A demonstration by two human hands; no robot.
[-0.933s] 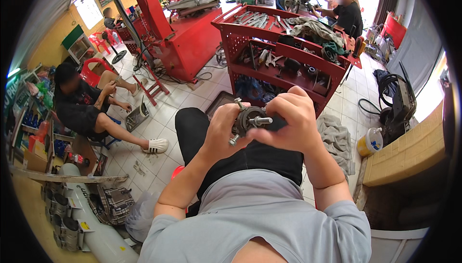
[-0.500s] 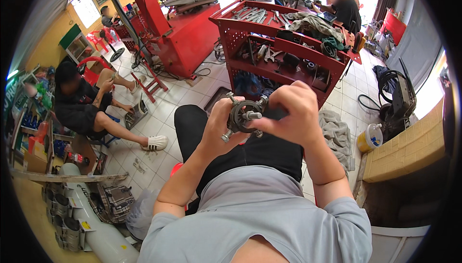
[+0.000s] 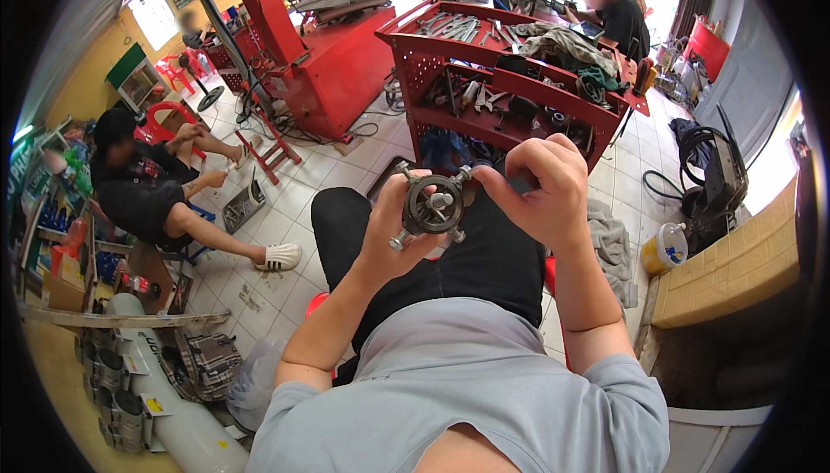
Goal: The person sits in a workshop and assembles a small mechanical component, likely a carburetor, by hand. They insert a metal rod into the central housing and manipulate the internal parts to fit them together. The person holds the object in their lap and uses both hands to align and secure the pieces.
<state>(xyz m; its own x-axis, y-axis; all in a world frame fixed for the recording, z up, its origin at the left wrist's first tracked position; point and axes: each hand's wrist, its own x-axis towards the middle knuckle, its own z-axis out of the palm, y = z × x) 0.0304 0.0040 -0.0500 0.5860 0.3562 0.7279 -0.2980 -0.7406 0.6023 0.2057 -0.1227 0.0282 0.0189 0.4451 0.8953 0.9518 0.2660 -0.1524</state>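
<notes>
Holding a round metal hub part (image 3: 432, 205) up over my lap, both hands on it

My left hand (image 3: 389, 231) cups it from below and behind, fingers curled around its rim; my right hand (image 3: 532, 188) pinches the upper right edge with closed fingertips. Its flat ringed face is turned up toward me, so its axis points at my head, and the bolts (image 3: 403, 168) stick out around the rim. Beyond my black-trousered knees stands a red tool cart (image 3: 432, 67)
</notes>
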